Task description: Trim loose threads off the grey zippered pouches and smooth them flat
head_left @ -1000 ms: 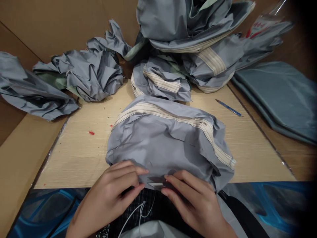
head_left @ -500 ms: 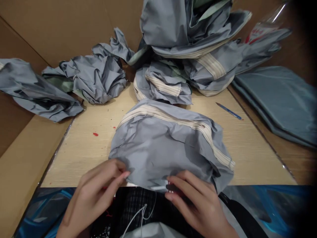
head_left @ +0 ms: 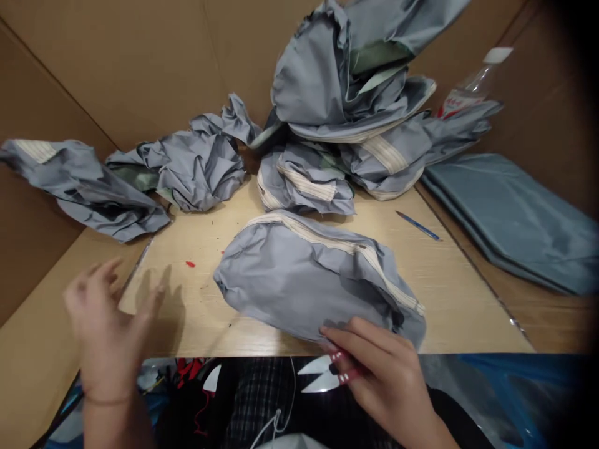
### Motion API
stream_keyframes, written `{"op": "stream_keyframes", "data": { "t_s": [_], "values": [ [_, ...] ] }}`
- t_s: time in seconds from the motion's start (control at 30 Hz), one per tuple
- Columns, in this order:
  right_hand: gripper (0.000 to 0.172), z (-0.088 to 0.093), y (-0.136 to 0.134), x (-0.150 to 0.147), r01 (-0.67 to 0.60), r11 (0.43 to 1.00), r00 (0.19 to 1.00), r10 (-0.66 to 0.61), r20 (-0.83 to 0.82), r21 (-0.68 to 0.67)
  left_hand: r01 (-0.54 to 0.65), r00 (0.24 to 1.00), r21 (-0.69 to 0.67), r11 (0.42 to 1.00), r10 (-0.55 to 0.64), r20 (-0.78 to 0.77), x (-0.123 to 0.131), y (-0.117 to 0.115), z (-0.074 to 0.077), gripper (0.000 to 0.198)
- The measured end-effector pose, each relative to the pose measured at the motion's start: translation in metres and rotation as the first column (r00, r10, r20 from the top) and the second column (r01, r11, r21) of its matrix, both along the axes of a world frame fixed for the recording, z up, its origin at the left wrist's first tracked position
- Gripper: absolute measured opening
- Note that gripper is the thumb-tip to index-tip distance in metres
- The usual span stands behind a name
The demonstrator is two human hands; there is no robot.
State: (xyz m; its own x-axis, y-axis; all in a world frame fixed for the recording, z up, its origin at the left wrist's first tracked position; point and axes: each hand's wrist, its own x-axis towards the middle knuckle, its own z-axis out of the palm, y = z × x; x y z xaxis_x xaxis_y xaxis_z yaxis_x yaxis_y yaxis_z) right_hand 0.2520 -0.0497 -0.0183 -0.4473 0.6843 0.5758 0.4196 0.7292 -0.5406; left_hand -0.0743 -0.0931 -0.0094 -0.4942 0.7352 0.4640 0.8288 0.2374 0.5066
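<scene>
A grey fabric bag with a cream zipper band [head_left: 309, 280] lies on the pale wooden board [head_left: 449, 293] in front of me. My right hand [head_left: 379, 374] rests at the bag's near edge, fingers closed on small thread snips [head_left: 322, 377] with red-and-white handles, blades pointing left. My left hand [head_left: 110, 324] hovers open over the board's left edge, fingers spread and blurred by motion, holding nothing.
Crumpled grey bags lie at the left [head_left: 84, 187], centre-left [head_left: 191, 168] and in a tall pile at the back [head_left: 346, 112]. Flat folded grey pieces [head_left: 510, 218] are stacked at right. A blue pen [head_left: 418, 226] lies on the board. Cardboard walls [head_left: 140, 62] surround; a clear bottle [head_left: 468, 90] stands at back right.
My left hand let go of the bag's near edge and swung out to the left, opening. The right hand stayed at the bag with the snips now clearly exposed. The view tilted up.
</scene>
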Motion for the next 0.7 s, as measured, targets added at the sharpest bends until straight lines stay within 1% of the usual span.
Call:
{"op": "stream_keyframes", "data": {
  "t_s": [0.03,0.07,0.1,0.13,0.17,0.2,0.23,0.27,0.3,0.33,0.37,0.43,0.5,0.57,0.6,0.67,0.7],
  "values": [
    [0.017,0.005,0.002,-0.001,0.004,0.999,1.0,-0.005,-0.015,-0.031,-0.004,0.999,0.014,1.0,0.005,-0.045,0.009,0.002,0.005,0.049],
    [0.017,0.009,0.004,-0.003,0.004,0.998,1.0,-0.006,-0.027,-0.068,0.038,0.998,0.017,0.999,-0.037,-0.058,0.021,0.004,0.009,0.045],
    [0.017,0.013,0.006,-0.004,0.0,0.994,0.999,-0.004,-0.035,-0.108,0.097,0.992,0.074,0.993,-0.09,-0.094,0.034,0.006,0.014,0.041],
    [0.018,0.017,0.007,-0.005,-0.005,0.989,0.999,-0.001,-0.043,-0.146,0.178,0.978,0.155,0.972,-0.156,-0.141,0.047,0.007,0.018,0.036],
    [0.02,0.02,0.008,-0.005,-0.009,0.983,0.999,-0.001,-0.05,-0.182,0.302,0.945,0.161,0.94,-0.272,-0.183,0.058,0.008,0.021,0.036],
    [0.021,0.023,0.01,-0.005,-0.011,0.976,0.999,-0.001,-0.054,-0.219,0.432,0.893,0.133,0.892,-0.402,-0.202,0.069,0.01,0.022,0.039],
    [0.022,0.026,0.011,-0.005,-0.012,0.967,0.998,-0.003,-0.059,-0.253,0.549,0.825,0.075,0.833,-0.524,-0.214,0.077,0.012,0.023,0.044],
    [0.023,0.029,0.012,-0.004,-0.013,0.959,0.998,-0.005,-0.065,-0.282,0.636,0.752,0.018,0.772,-0.614,-0.239,0.084,0.015,0.023,0.046],
    [0.023,0.03,0.013,-0.004,-0.013,0.952,0.998,-0.008,-0.067,-0.307,0.694,0.694,-0.02,0.72,-0.676,-0.247,0.088,0.018,0.022,0.046],
    [0.024,0.032,0.015,-0.003,-0.011,0.944,0.998,-0.011,-0.065,-0.329,0.728,0.657,-0.034,0.685,-0.711,-0.251,0.091,0.022,0.02,0.043],
    [0.024,0.032,0.016,-0.002,-0.007,0.938,0.998,-0.014,-0.06,-0.346,0.747,0.64,-0.023,0.665,-0.728,-0.247,0.092,0.027,0.018,0.037],
    [0.024,0.033,0.02,0.0,0.004,0.936,0.998,-0.023,-0.051,-0.351,0.757,0.645,0.041,0.653,-0.734,-0.212,0.094,0.036,0.016,0.028],
    [0.019,0.033,0.024,0.001,0.028,0.944,0.998,-0.046,-0.049,-0.329,0.753,0.656,0.084,0.653,-0.734,-0.177,0.097,0.046,0.014,0.021],
    [0.008,0.034,0.026,0.003,0.07,0.958,0.995,-0.086,-0.046,-0.279,0.733,0.68,0.098,0.673,-0.721,-0.134,0.102,0.054,0.014,0.012],
    [0.006,0.036,0.025,0.004,0.112,0.968,0.992,-0.122,-0.032,-0.224,0.714,0.7,0.102,0.693,-0.707,-0.104,0.105,0.057,0.014,0.008],
    [0.024,0.041,0.019,0.007,0.221,0.973,0.975,-0.22,0.014,-0.06,0.662,0.748,0.099,0.743,-0.663,-0.02,0.111,0.061,0.013,0.013],
    [0.032,0.044,0.015,0.009,0.265,0.964,0.963,-0.266,0.036,0.028,0.635,0.768,0.096,0.767,-0.639,0.027,0.114,0.062,0.012,0.016]
  ]
}}
